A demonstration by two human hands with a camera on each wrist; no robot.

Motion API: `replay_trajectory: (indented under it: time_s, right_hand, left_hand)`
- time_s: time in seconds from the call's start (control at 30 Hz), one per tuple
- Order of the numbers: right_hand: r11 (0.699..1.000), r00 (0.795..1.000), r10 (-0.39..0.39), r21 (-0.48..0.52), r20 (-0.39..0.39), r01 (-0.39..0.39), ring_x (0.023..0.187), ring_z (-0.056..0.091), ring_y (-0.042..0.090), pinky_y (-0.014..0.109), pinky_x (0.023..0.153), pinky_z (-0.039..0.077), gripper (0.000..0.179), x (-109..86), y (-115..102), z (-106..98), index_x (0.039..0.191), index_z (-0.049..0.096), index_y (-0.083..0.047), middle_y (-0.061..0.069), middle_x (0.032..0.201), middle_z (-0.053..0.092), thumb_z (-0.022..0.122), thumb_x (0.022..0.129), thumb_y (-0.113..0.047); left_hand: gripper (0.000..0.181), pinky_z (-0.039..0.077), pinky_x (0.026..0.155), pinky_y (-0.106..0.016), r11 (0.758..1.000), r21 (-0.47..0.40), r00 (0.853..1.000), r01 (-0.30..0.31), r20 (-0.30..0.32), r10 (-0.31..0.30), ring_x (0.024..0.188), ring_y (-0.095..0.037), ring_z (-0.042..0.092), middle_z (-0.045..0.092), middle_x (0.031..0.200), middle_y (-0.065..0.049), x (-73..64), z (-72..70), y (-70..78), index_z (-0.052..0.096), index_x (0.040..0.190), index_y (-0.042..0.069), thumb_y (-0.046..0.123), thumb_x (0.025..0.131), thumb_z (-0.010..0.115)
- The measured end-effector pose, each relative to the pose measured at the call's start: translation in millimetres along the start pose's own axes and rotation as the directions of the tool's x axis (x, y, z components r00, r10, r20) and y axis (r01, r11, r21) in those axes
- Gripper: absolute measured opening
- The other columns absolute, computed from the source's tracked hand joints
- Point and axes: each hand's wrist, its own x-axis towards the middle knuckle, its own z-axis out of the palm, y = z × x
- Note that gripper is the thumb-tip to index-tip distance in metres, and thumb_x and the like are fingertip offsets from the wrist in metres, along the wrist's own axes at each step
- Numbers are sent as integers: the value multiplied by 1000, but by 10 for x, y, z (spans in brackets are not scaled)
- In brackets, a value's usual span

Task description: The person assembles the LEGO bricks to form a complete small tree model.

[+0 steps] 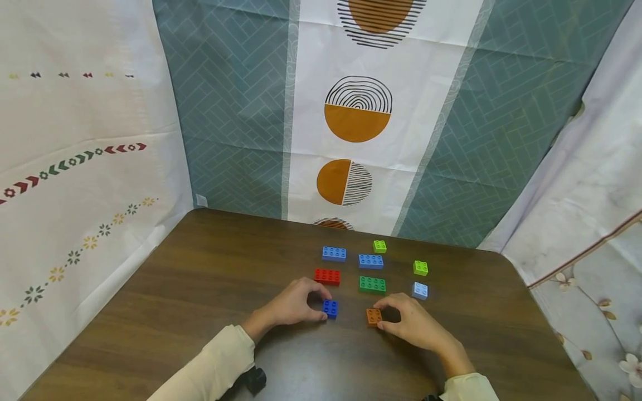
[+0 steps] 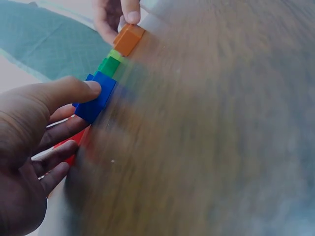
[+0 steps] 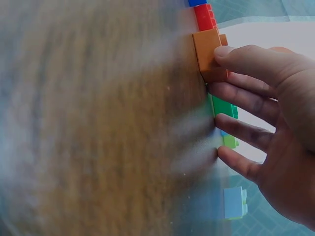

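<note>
Your left hand (image 1: 298, 302) pinches the dark blue brick (image 1: 330, 309) between thumb and fingers, and your right hand (image 1: 413, 320) pinches the orange brick (image 1: 373, 317) the same way. Both bricks are squarish blocks of smooth plastic with four round studs on top; they sit upright on the near side of the group, level with each other and apart, a bare strip of table (image 1: 200, 267) between them. That table is dark brown with streaked wood grain and a soft sheen near you.

Beyond your hands lie longer studded blocks: the red brick (image 1: 327, 277), the green brick (image 1: 372, 284) and two mid-blue bricks (image 1: 334, 254). Two small lime bricks (image 1: 379, 246) and a pale blue brick (image 1: 420, 291) stand about them, the pale one just beyond your right hand. Behind hangs creased cloth (image 1: 241, 111) — teal with herringbone lines, and a white band of ochre discs.

From above you see the studs and the whole layout. Your left wrist view gives what that hides: your thumb flat against the dark blue brick's plain side. Your right wrist view shows your thumb on the orange brick's side — and your lower fingers spread beside it, their tips close to the tabletop, though contact is hard to tell.
</note>
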Motion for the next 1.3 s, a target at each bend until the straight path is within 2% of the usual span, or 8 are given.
replay_trajectory:
  time_s: [0.23,0.4,0.7,0.93,1.3]
  right_hand:
    - [1000,1000,10,-1,-10,-11,118,65,26,53,99,54,28,7,-3,10,116,73,-21,-5,119,73,80,90,-30]
    - [998,998,56,26,-13,-55,120,66,25,53,101,54,29,33,-45,24,118,72,-22,-4,122,72,78,91,-31]
    - [993,996,79,92,-35,-76,122,66,26,54,104,53,32,159,-152,59,120,72,-20,-4,122,73,79,91,-30]
    - [983,991,129,133,-38,-123,126,64,30,59,107,50,33,261,-291,85,121,72,-19,0,126,73,79,91,-30]
    - [982,996,83,174,-17,-78,123,64,29,59,106,51,31,361,-416,174,119,72,-18,-2,122,73,79,91,-32]
  left_hand:
    - [28,45,97,-40,1000,-23,1000,19,-3,-19,107,-13,58,75,108,14,7,12,5,76,109,24,29,83,86]
    - [29,44,99,-42,999,-34,1000,27,3,-27,110,-13,58,75,112,13,30,42,-3,77,111,24,31,83,86]
    - [30,44,98,-40,1000,-17,999,5,-37,-5,108,-11,60,76,109,14,84,104,19,77,108,24,33,81,88]
    - [31,45,99,-40,1000,-22,999,8,-37,-9,108,-11,60,76,109,12,98,125,44,77,109,23,32,81,88]
    - [34,45,101,-43,999,-43,999,33,-34,-35,111,-13,60,77,110,11,108,126,33,78,111,22,34,81,89]
